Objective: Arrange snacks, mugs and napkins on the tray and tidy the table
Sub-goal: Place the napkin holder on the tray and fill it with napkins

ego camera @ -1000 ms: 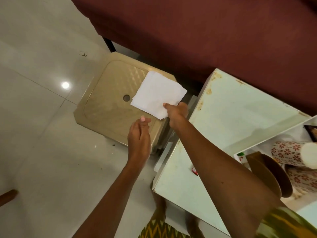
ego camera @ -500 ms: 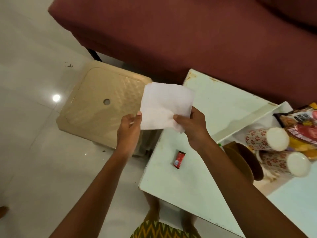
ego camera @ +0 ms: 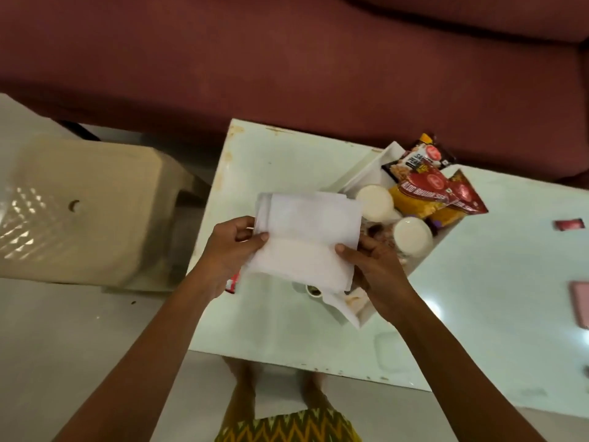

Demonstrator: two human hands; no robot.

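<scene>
I hold a white paper napkin (ego camera: 302, 240) over the pale green table (ego camera: 274, 161), its upper half bent over along a crease. My left hand (ego camera: 231, 250) pinches its left edge and my right hand (ego camera: 373, 266) grips its right edge. Just right of the napkin stands the white tray (ego camera: 443, 237), partly hidden by it. In the tray lie two flowered mugs (ego camera: 412, 234) on their sides, showing white openings, and several snack packets (ego camera: 436, 189) in red, yellow and black.
A beige plastic stool (ego camera: 83, 212) stands on the floor left of the table. A maroon sofa (ego camera: 287, 59) runs along the far side. A small red sachet (ego camera: 570, 224) and a pink object (ego camera: 580, 304) lie on the table's right part. Another red sachet (ego camera: 232, 283) peeks out under my left hand.
The napkin has come from over the stool to over the table beside the tray. My left hand has taken hold of it and it is now partly folded. My view swung right.
</scene>
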